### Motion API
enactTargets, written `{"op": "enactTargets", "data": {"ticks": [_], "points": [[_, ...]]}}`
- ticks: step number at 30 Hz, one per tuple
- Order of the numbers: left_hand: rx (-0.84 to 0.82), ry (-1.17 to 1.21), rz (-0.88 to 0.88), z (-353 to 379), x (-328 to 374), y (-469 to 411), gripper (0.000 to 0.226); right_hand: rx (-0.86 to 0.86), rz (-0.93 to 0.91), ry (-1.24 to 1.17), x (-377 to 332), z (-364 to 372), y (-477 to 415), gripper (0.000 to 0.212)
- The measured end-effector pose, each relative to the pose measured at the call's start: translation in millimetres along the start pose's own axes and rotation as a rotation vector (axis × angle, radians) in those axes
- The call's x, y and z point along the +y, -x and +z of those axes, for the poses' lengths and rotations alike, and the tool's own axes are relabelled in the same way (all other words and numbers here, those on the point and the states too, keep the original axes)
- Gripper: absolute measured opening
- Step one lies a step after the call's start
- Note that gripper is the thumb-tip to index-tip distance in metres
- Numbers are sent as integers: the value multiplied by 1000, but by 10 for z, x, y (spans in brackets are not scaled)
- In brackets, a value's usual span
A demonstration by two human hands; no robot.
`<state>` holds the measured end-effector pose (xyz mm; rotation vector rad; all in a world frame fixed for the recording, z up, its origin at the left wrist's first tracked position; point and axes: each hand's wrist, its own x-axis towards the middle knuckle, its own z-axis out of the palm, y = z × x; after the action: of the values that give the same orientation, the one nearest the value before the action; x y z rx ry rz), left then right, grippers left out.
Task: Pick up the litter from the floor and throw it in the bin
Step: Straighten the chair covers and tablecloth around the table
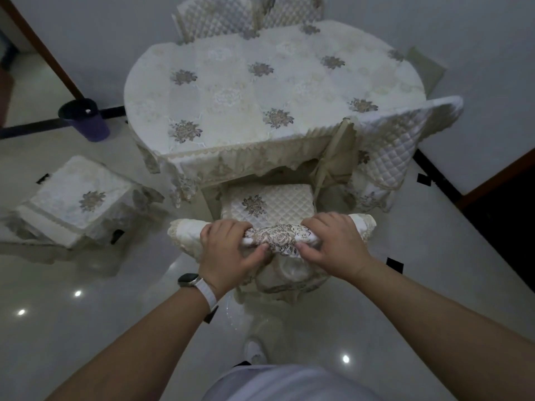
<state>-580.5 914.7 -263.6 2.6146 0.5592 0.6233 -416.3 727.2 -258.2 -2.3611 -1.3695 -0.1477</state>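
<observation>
- Here, from a head-worn camera looking down, a person stands behind a dining chair whose chair back [275, 237] wears a cream lace cover.
- The left hand [228, 250], with a white-strapped watch [189, 280] on its wrist, and the right hand [333, 244] both curl over the top of the chair back. Fingers lie over the far side and thumbs on the near side, gripping it, and neither hand holds anything else.
- The chair's quilted seat [269, 204] is tucked partly under a round counter [231, 82] draped in a flowered cloth.
- The litter [395, 264] shows as small black scraps on the pale, glossy floor [86, 328]. The nearest lies just right of the chair, a second scrap [424, 180] lies farther right near the wall, and a third scrap [117, 236] sits at the foot of a cloth-covered stool [78, 198] on the left.
- The bin [86, 120], dark purple and open-topped, stands on the floor well to the left, beside the counter's far-left edge. Something small and white shows inside it.
- Judging by the grip, the step in hand looks like shifting the chair to reach the scraps, not the picking up itself.
- The next move probably calls for letting go of the chair and bending low to pinch the nearest scrap. Thin, flat pieces may be hard to lift from a slick floor. The scrap then has to be carried across to the bin.
</observation>
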Motion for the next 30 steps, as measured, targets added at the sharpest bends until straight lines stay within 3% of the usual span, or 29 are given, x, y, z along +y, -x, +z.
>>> {"op": "enactTargets", "data": {"ticks": [11,23,30], "points": [[-37,41,41,47,-326,-659,47,57,181,12,22,206,-478,53],[28,32,62,157,-483,-1210,46,67,145,-52,336,272,-1065,50],[22,-18,-22,325,-387,-1545,47,94,53,-84,731,294,-1455,48]]}}
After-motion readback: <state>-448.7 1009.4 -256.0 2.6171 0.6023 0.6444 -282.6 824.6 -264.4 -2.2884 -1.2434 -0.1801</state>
